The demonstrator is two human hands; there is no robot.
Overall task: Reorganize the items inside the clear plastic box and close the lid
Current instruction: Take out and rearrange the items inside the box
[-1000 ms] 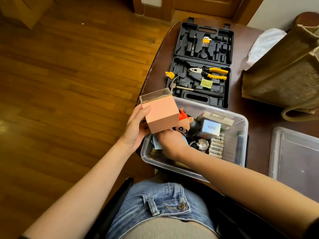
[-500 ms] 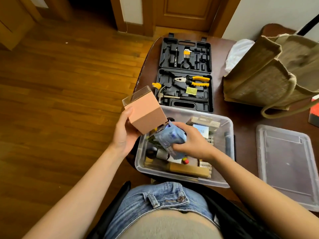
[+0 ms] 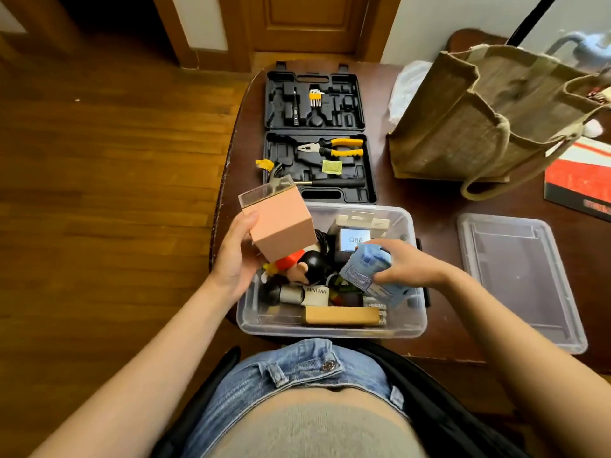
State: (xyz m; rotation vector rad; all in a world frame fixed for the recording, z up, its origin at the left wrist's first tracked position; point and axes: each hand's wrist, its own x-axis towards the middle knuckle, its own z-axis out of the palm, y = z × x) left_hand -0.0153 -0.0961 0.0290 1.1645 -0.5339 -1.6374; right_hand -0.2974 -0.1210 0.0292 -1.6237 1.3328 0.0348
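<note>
While the clear plastic box (image 3: 413,322) sits at the near edge of the dark surface (image 3: 439,206), at 6 o'clock in my view, I log both hands above it. My left hand (image 3: 233,259) holds a pink carton (image 3: 281,224) over the box's 10 o'clock corner; the thumb lies along the carton's left face and the fingers curl beneath it. The carton is tilted and has a clear top. My right hand (image 3: 408,267) grips a light blue packet (image 3: 367,271) over the right half of the box, fingers wrapped round it.

Inside the box: a carded package marked Q88 (image 3: 355,238) at 12 o'clock, a figure with a black head and red part (image 3: 305,262) near the centre, a tube marked MINI FAN (image 3: 307,294) below it, and a tan wooden block (image 3: 340,315) along the 6 o'clock wall.

The lid (image 3: 519,279) lies flat on the surface at 3 o'clock from the box, apart from it. An open black tool case (image 3: 317,140) lies at 12 o'clock, just beyond the box, with yellow-handled pliers (image 3: 334,148) in it. A jute bag (image 3: 489,117) stands at 2 o'clock.
</note>
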